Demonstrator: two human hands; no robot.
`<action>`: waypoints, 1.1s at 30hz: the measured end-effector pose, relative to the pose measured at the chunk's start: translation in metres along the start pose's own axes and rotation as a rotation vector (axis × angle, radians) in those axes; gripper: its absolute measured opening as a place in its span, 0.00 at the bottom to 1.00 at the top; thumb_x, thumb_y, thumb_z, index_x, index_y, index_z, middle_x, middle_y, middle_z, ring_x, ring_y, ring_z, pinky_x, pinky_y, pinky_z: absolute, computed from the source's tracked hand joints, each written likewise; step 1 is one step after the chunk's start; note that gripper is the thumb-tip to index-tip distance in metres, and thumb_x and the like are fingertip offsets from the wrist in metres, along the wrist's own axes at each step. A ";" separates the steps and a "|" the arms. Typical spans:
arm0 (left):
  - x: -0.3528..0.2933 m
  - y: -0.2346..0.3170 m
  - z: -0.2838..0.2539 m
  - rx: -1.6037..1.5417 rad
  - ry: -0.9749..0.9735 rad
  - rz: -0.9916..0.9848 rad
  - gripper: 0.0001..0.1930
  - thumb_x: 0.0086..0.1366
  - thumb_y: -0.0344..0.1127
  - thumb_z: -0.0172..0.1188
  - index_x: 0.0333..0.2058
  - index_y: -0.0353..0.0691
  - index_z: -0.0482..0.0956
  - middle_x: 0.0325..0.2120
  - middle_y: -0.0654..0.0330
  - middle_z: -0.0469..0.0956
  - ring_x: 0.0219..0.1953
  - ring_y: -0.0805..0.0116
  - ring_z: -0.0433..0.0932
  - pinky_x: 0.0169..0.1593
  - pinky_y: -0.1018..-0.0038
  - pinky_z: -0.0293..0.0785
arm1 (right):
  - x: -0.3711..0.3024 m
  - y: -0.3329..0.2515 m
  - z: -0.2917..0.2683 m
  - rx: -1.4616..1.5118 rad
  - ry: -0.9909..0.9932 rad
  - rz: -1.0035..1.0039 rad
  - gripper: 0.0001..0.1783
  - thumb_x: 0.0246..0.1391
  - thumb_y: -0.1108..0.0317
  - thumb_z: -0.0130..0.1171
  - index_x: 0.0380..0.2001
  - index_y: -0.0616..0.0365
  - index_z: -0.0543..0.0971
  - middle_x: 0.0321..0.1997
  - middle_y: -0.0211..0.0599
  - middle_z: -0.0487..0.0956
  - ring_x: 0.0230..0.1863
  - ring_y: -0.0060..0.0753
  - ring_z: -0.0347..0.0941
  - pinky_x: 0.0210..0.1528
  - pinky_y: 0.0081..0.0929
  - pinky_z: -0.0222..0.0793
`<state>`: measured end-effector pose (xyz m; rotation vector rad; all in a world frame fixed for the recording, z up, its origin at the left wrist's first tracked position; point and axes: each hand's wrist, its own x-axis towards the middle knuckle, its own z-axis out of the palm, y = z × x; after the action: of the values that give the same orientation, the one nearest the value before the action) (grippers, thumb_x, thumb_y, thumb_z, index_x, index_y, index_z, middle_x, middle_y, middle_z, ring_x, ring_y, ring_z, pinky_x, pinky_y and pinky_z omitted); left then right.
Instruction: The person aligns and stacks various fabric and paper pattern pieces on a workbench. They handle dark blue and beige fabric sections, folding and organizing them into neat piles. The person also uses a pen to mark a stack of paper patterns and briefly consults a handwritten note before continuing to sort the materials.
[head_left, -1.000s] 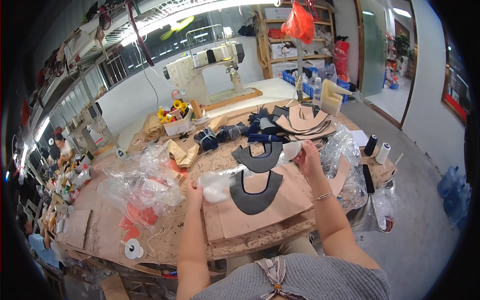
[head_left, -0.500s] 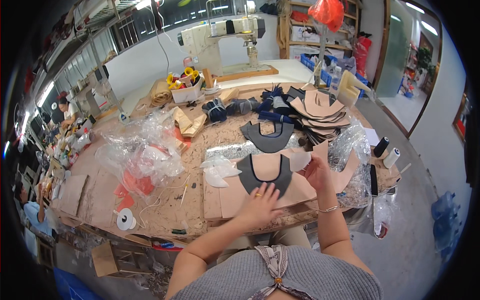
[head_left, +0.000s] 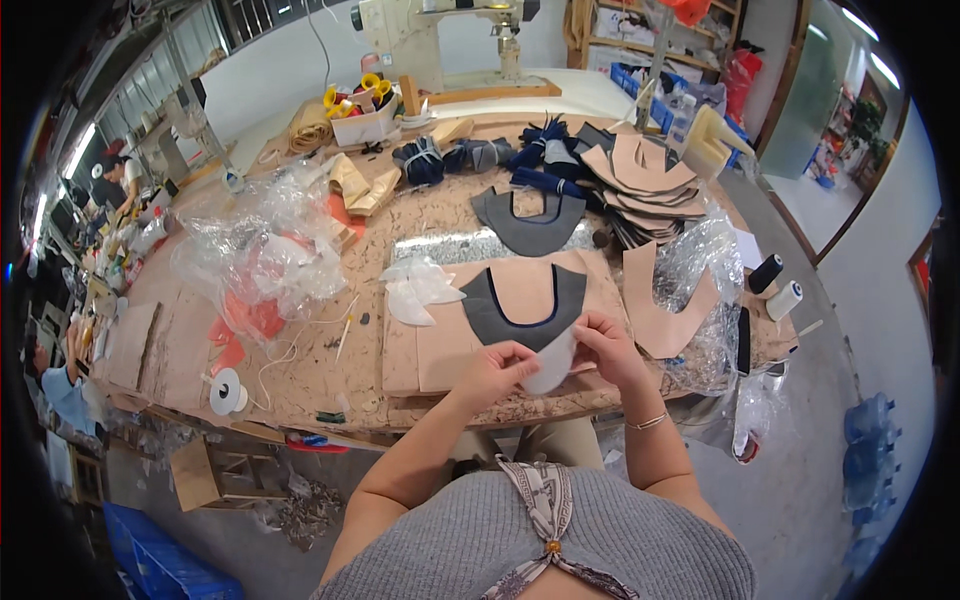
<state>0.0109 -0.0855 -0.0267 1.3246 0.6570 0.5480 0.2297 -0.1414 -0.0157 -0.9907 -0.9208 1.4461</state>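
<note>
**Two hands pinch a white sheet piece at the gray cutout's near edge**

We see the left hand (head_left: 495,374) mostly closed, thumb and fingertips gripping the white sheet piece (head_left: 548,368) by its left side. The right hand (head_left: 610,352), its fingers bent together, pinches the same piece near its upper right corner. The piece is at six o'clock from the gray U-shaped cutout (head_left: 487,318), partly in front of its rim; we cannot tell whether they touch.

Taking that cutout as our center, we find it lying on a beige sheet (head_left: 437,350). White leaf-shaped pieces (head_left: 418,288) lie at nine o'clock, a second gray cutout (head_left: 541,236) at twelve, and a beige U-shaped piece (head_left: 672,323) at three. A sewing machine (head_left: 405,45) stands well apart at eleven, and crumpled clear plastic (head_left: 255,248) lies between nine and ten.
</note>
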 end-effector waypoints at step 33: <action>0.020 0.017 -0.018 0.814 0.331 0.059 0.15 0.49 0.37 0.69 0.34 0.40 0.77 0.20 0.61 0.75 0.23 0.72 0.75 0.29 0.74 0.71 | 0.015 0.038 0.001 -1.123 0.524 -0.530 0.06 0.43 0.75 0.61 0.20 0.62 0.73 0.29 0.43 0.76 0.32 0.44 0.75 0.35 0.33 0.71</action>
<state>0.0124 -0.0563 -0.0144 2.0367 1.1933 0.5750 0.2152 -0.1303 -0.0518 -1.6398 -1.4579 0.0954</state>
